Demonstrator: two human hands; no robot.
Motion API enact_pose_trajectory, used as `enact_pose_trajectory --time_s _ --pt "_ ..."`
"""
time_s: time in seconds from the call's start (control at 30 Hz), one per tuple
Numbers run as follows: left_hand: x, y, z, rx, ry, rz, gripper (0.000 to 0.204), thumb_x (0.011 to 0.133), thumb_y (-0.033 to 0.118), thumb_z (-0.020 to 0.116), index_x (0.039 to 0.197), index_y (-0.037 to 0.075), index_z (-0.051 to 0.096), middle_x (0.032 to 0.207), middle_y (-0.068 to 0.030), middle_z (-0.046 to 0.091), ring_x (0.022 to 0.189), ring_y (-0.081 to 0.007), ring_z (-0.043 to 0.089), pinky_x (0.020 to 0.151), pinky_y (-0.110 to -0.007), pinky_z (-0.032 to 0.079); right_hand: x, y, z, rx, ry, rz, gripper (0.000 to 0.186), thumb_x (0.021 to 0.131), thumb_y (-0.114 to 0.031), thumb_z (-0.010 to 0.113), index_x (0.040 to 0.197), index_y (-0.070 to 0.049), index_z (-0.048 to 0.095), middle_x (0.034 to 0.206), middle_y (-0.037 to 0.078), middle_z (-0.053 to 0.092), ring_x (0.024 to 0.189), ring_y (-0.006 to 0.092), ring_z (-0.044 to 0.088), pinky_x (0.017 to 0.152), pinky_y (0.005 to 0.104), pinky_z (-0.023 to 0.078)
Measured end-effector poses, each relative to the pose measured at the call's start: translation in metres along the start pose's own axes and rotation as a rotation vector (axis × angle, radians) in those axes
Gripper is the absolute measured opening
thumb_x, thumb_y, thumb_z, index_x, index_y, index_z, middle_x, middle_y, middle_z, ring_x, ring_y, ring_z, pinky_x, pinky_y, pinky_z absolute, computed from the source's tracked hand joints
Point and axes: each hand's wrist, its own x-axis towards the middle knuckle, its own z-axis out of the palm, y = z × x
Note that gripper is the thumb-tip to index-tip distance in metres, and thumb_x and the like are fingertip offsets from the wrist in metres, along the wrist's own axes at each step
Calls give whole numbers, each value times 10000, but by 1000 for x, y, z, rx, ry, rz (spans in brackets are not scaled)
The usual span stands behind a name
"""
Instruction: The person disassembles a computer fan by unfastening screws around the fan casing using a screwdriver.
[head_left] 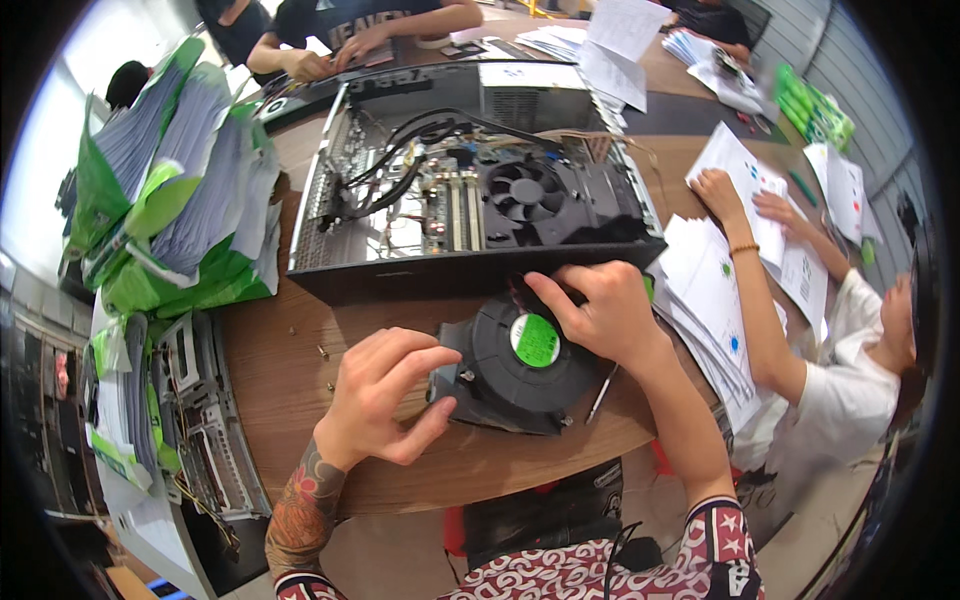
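A black blower fan [490,375] with a green round label lies on the wooden table in front of me. My left hand [385,395] is at its left edge, thumb and fingers apart, with nothing seen between them. My right hand [600,310] is over the fan's far right edge. Its fingers curl under out of sight, and the thumb points toward a few thin wires [516,290]; what it holds is hidden. Just beyond the fan stands an opened computer case [400,270], with a black cooling fan [525,192], memory slots and cables inside.
Small screws [323,351] lie left of my left hand, and a thin screwdriver [601,393] lies right of the blower. Green-wrapped paper stacks [190,190] and metal brackets [205,410] fill the left side. Paper sheets [700,300] and a co-worker's arm [765,310] are at right.
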Motion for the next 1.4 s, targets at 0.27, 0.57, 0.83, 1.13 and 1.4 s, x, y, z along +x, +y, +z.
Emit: enact_pose_trajectory --time_s 0.27,0.57,0.83,1.13,1.4 --pt "-10 -3 20 -54 71 -79 320 688 84 717 993 8 658 875 -137 633 746 -278 626 659 -349 500 -7 13 1 117 -42 -9 200 834 -191 752 731 -19 744 609 156 642 486 292 615 479 337 469" --pt "-4 -2 16 -97 -122 -85 677 613 360 923 1103 37 587 1029 -142 591 834 -290 622 687 -354 510 -12 15 2 199 -31 20 139 811 -139 764 780 -5 754 666 155 679 542 271 663 525 332 504" --pt "-3 -5 8 -100 -118 -140 671 598 305 941 1107 47 589 1062 -143 595 884 -293 634 739 -370 524 -6 14 4 217 -22 -29 126 806 -124 763 766 -5 747 648 148 671 519 263 646 503 318 485" --pt "-1 -5 8 -221 -121 -187 605 650 242 923 1116 27 601 1101 -137 590 953 -274 633 787 -359 536 -12 14 15 194 122 -12 195 823 -158 739 666 -49 698 537 122 596 454 288 585 452 356 443" --pt "0 -7 6 -321 -125 -215 516 697 169 895 1109 28 618 1114 -127 591 1004 -260 621 849 -341 523 -11 9 12 175 186 -27 197 806 -121 751 644 -48 667 540 101 598 445 259 592 433 340 429"
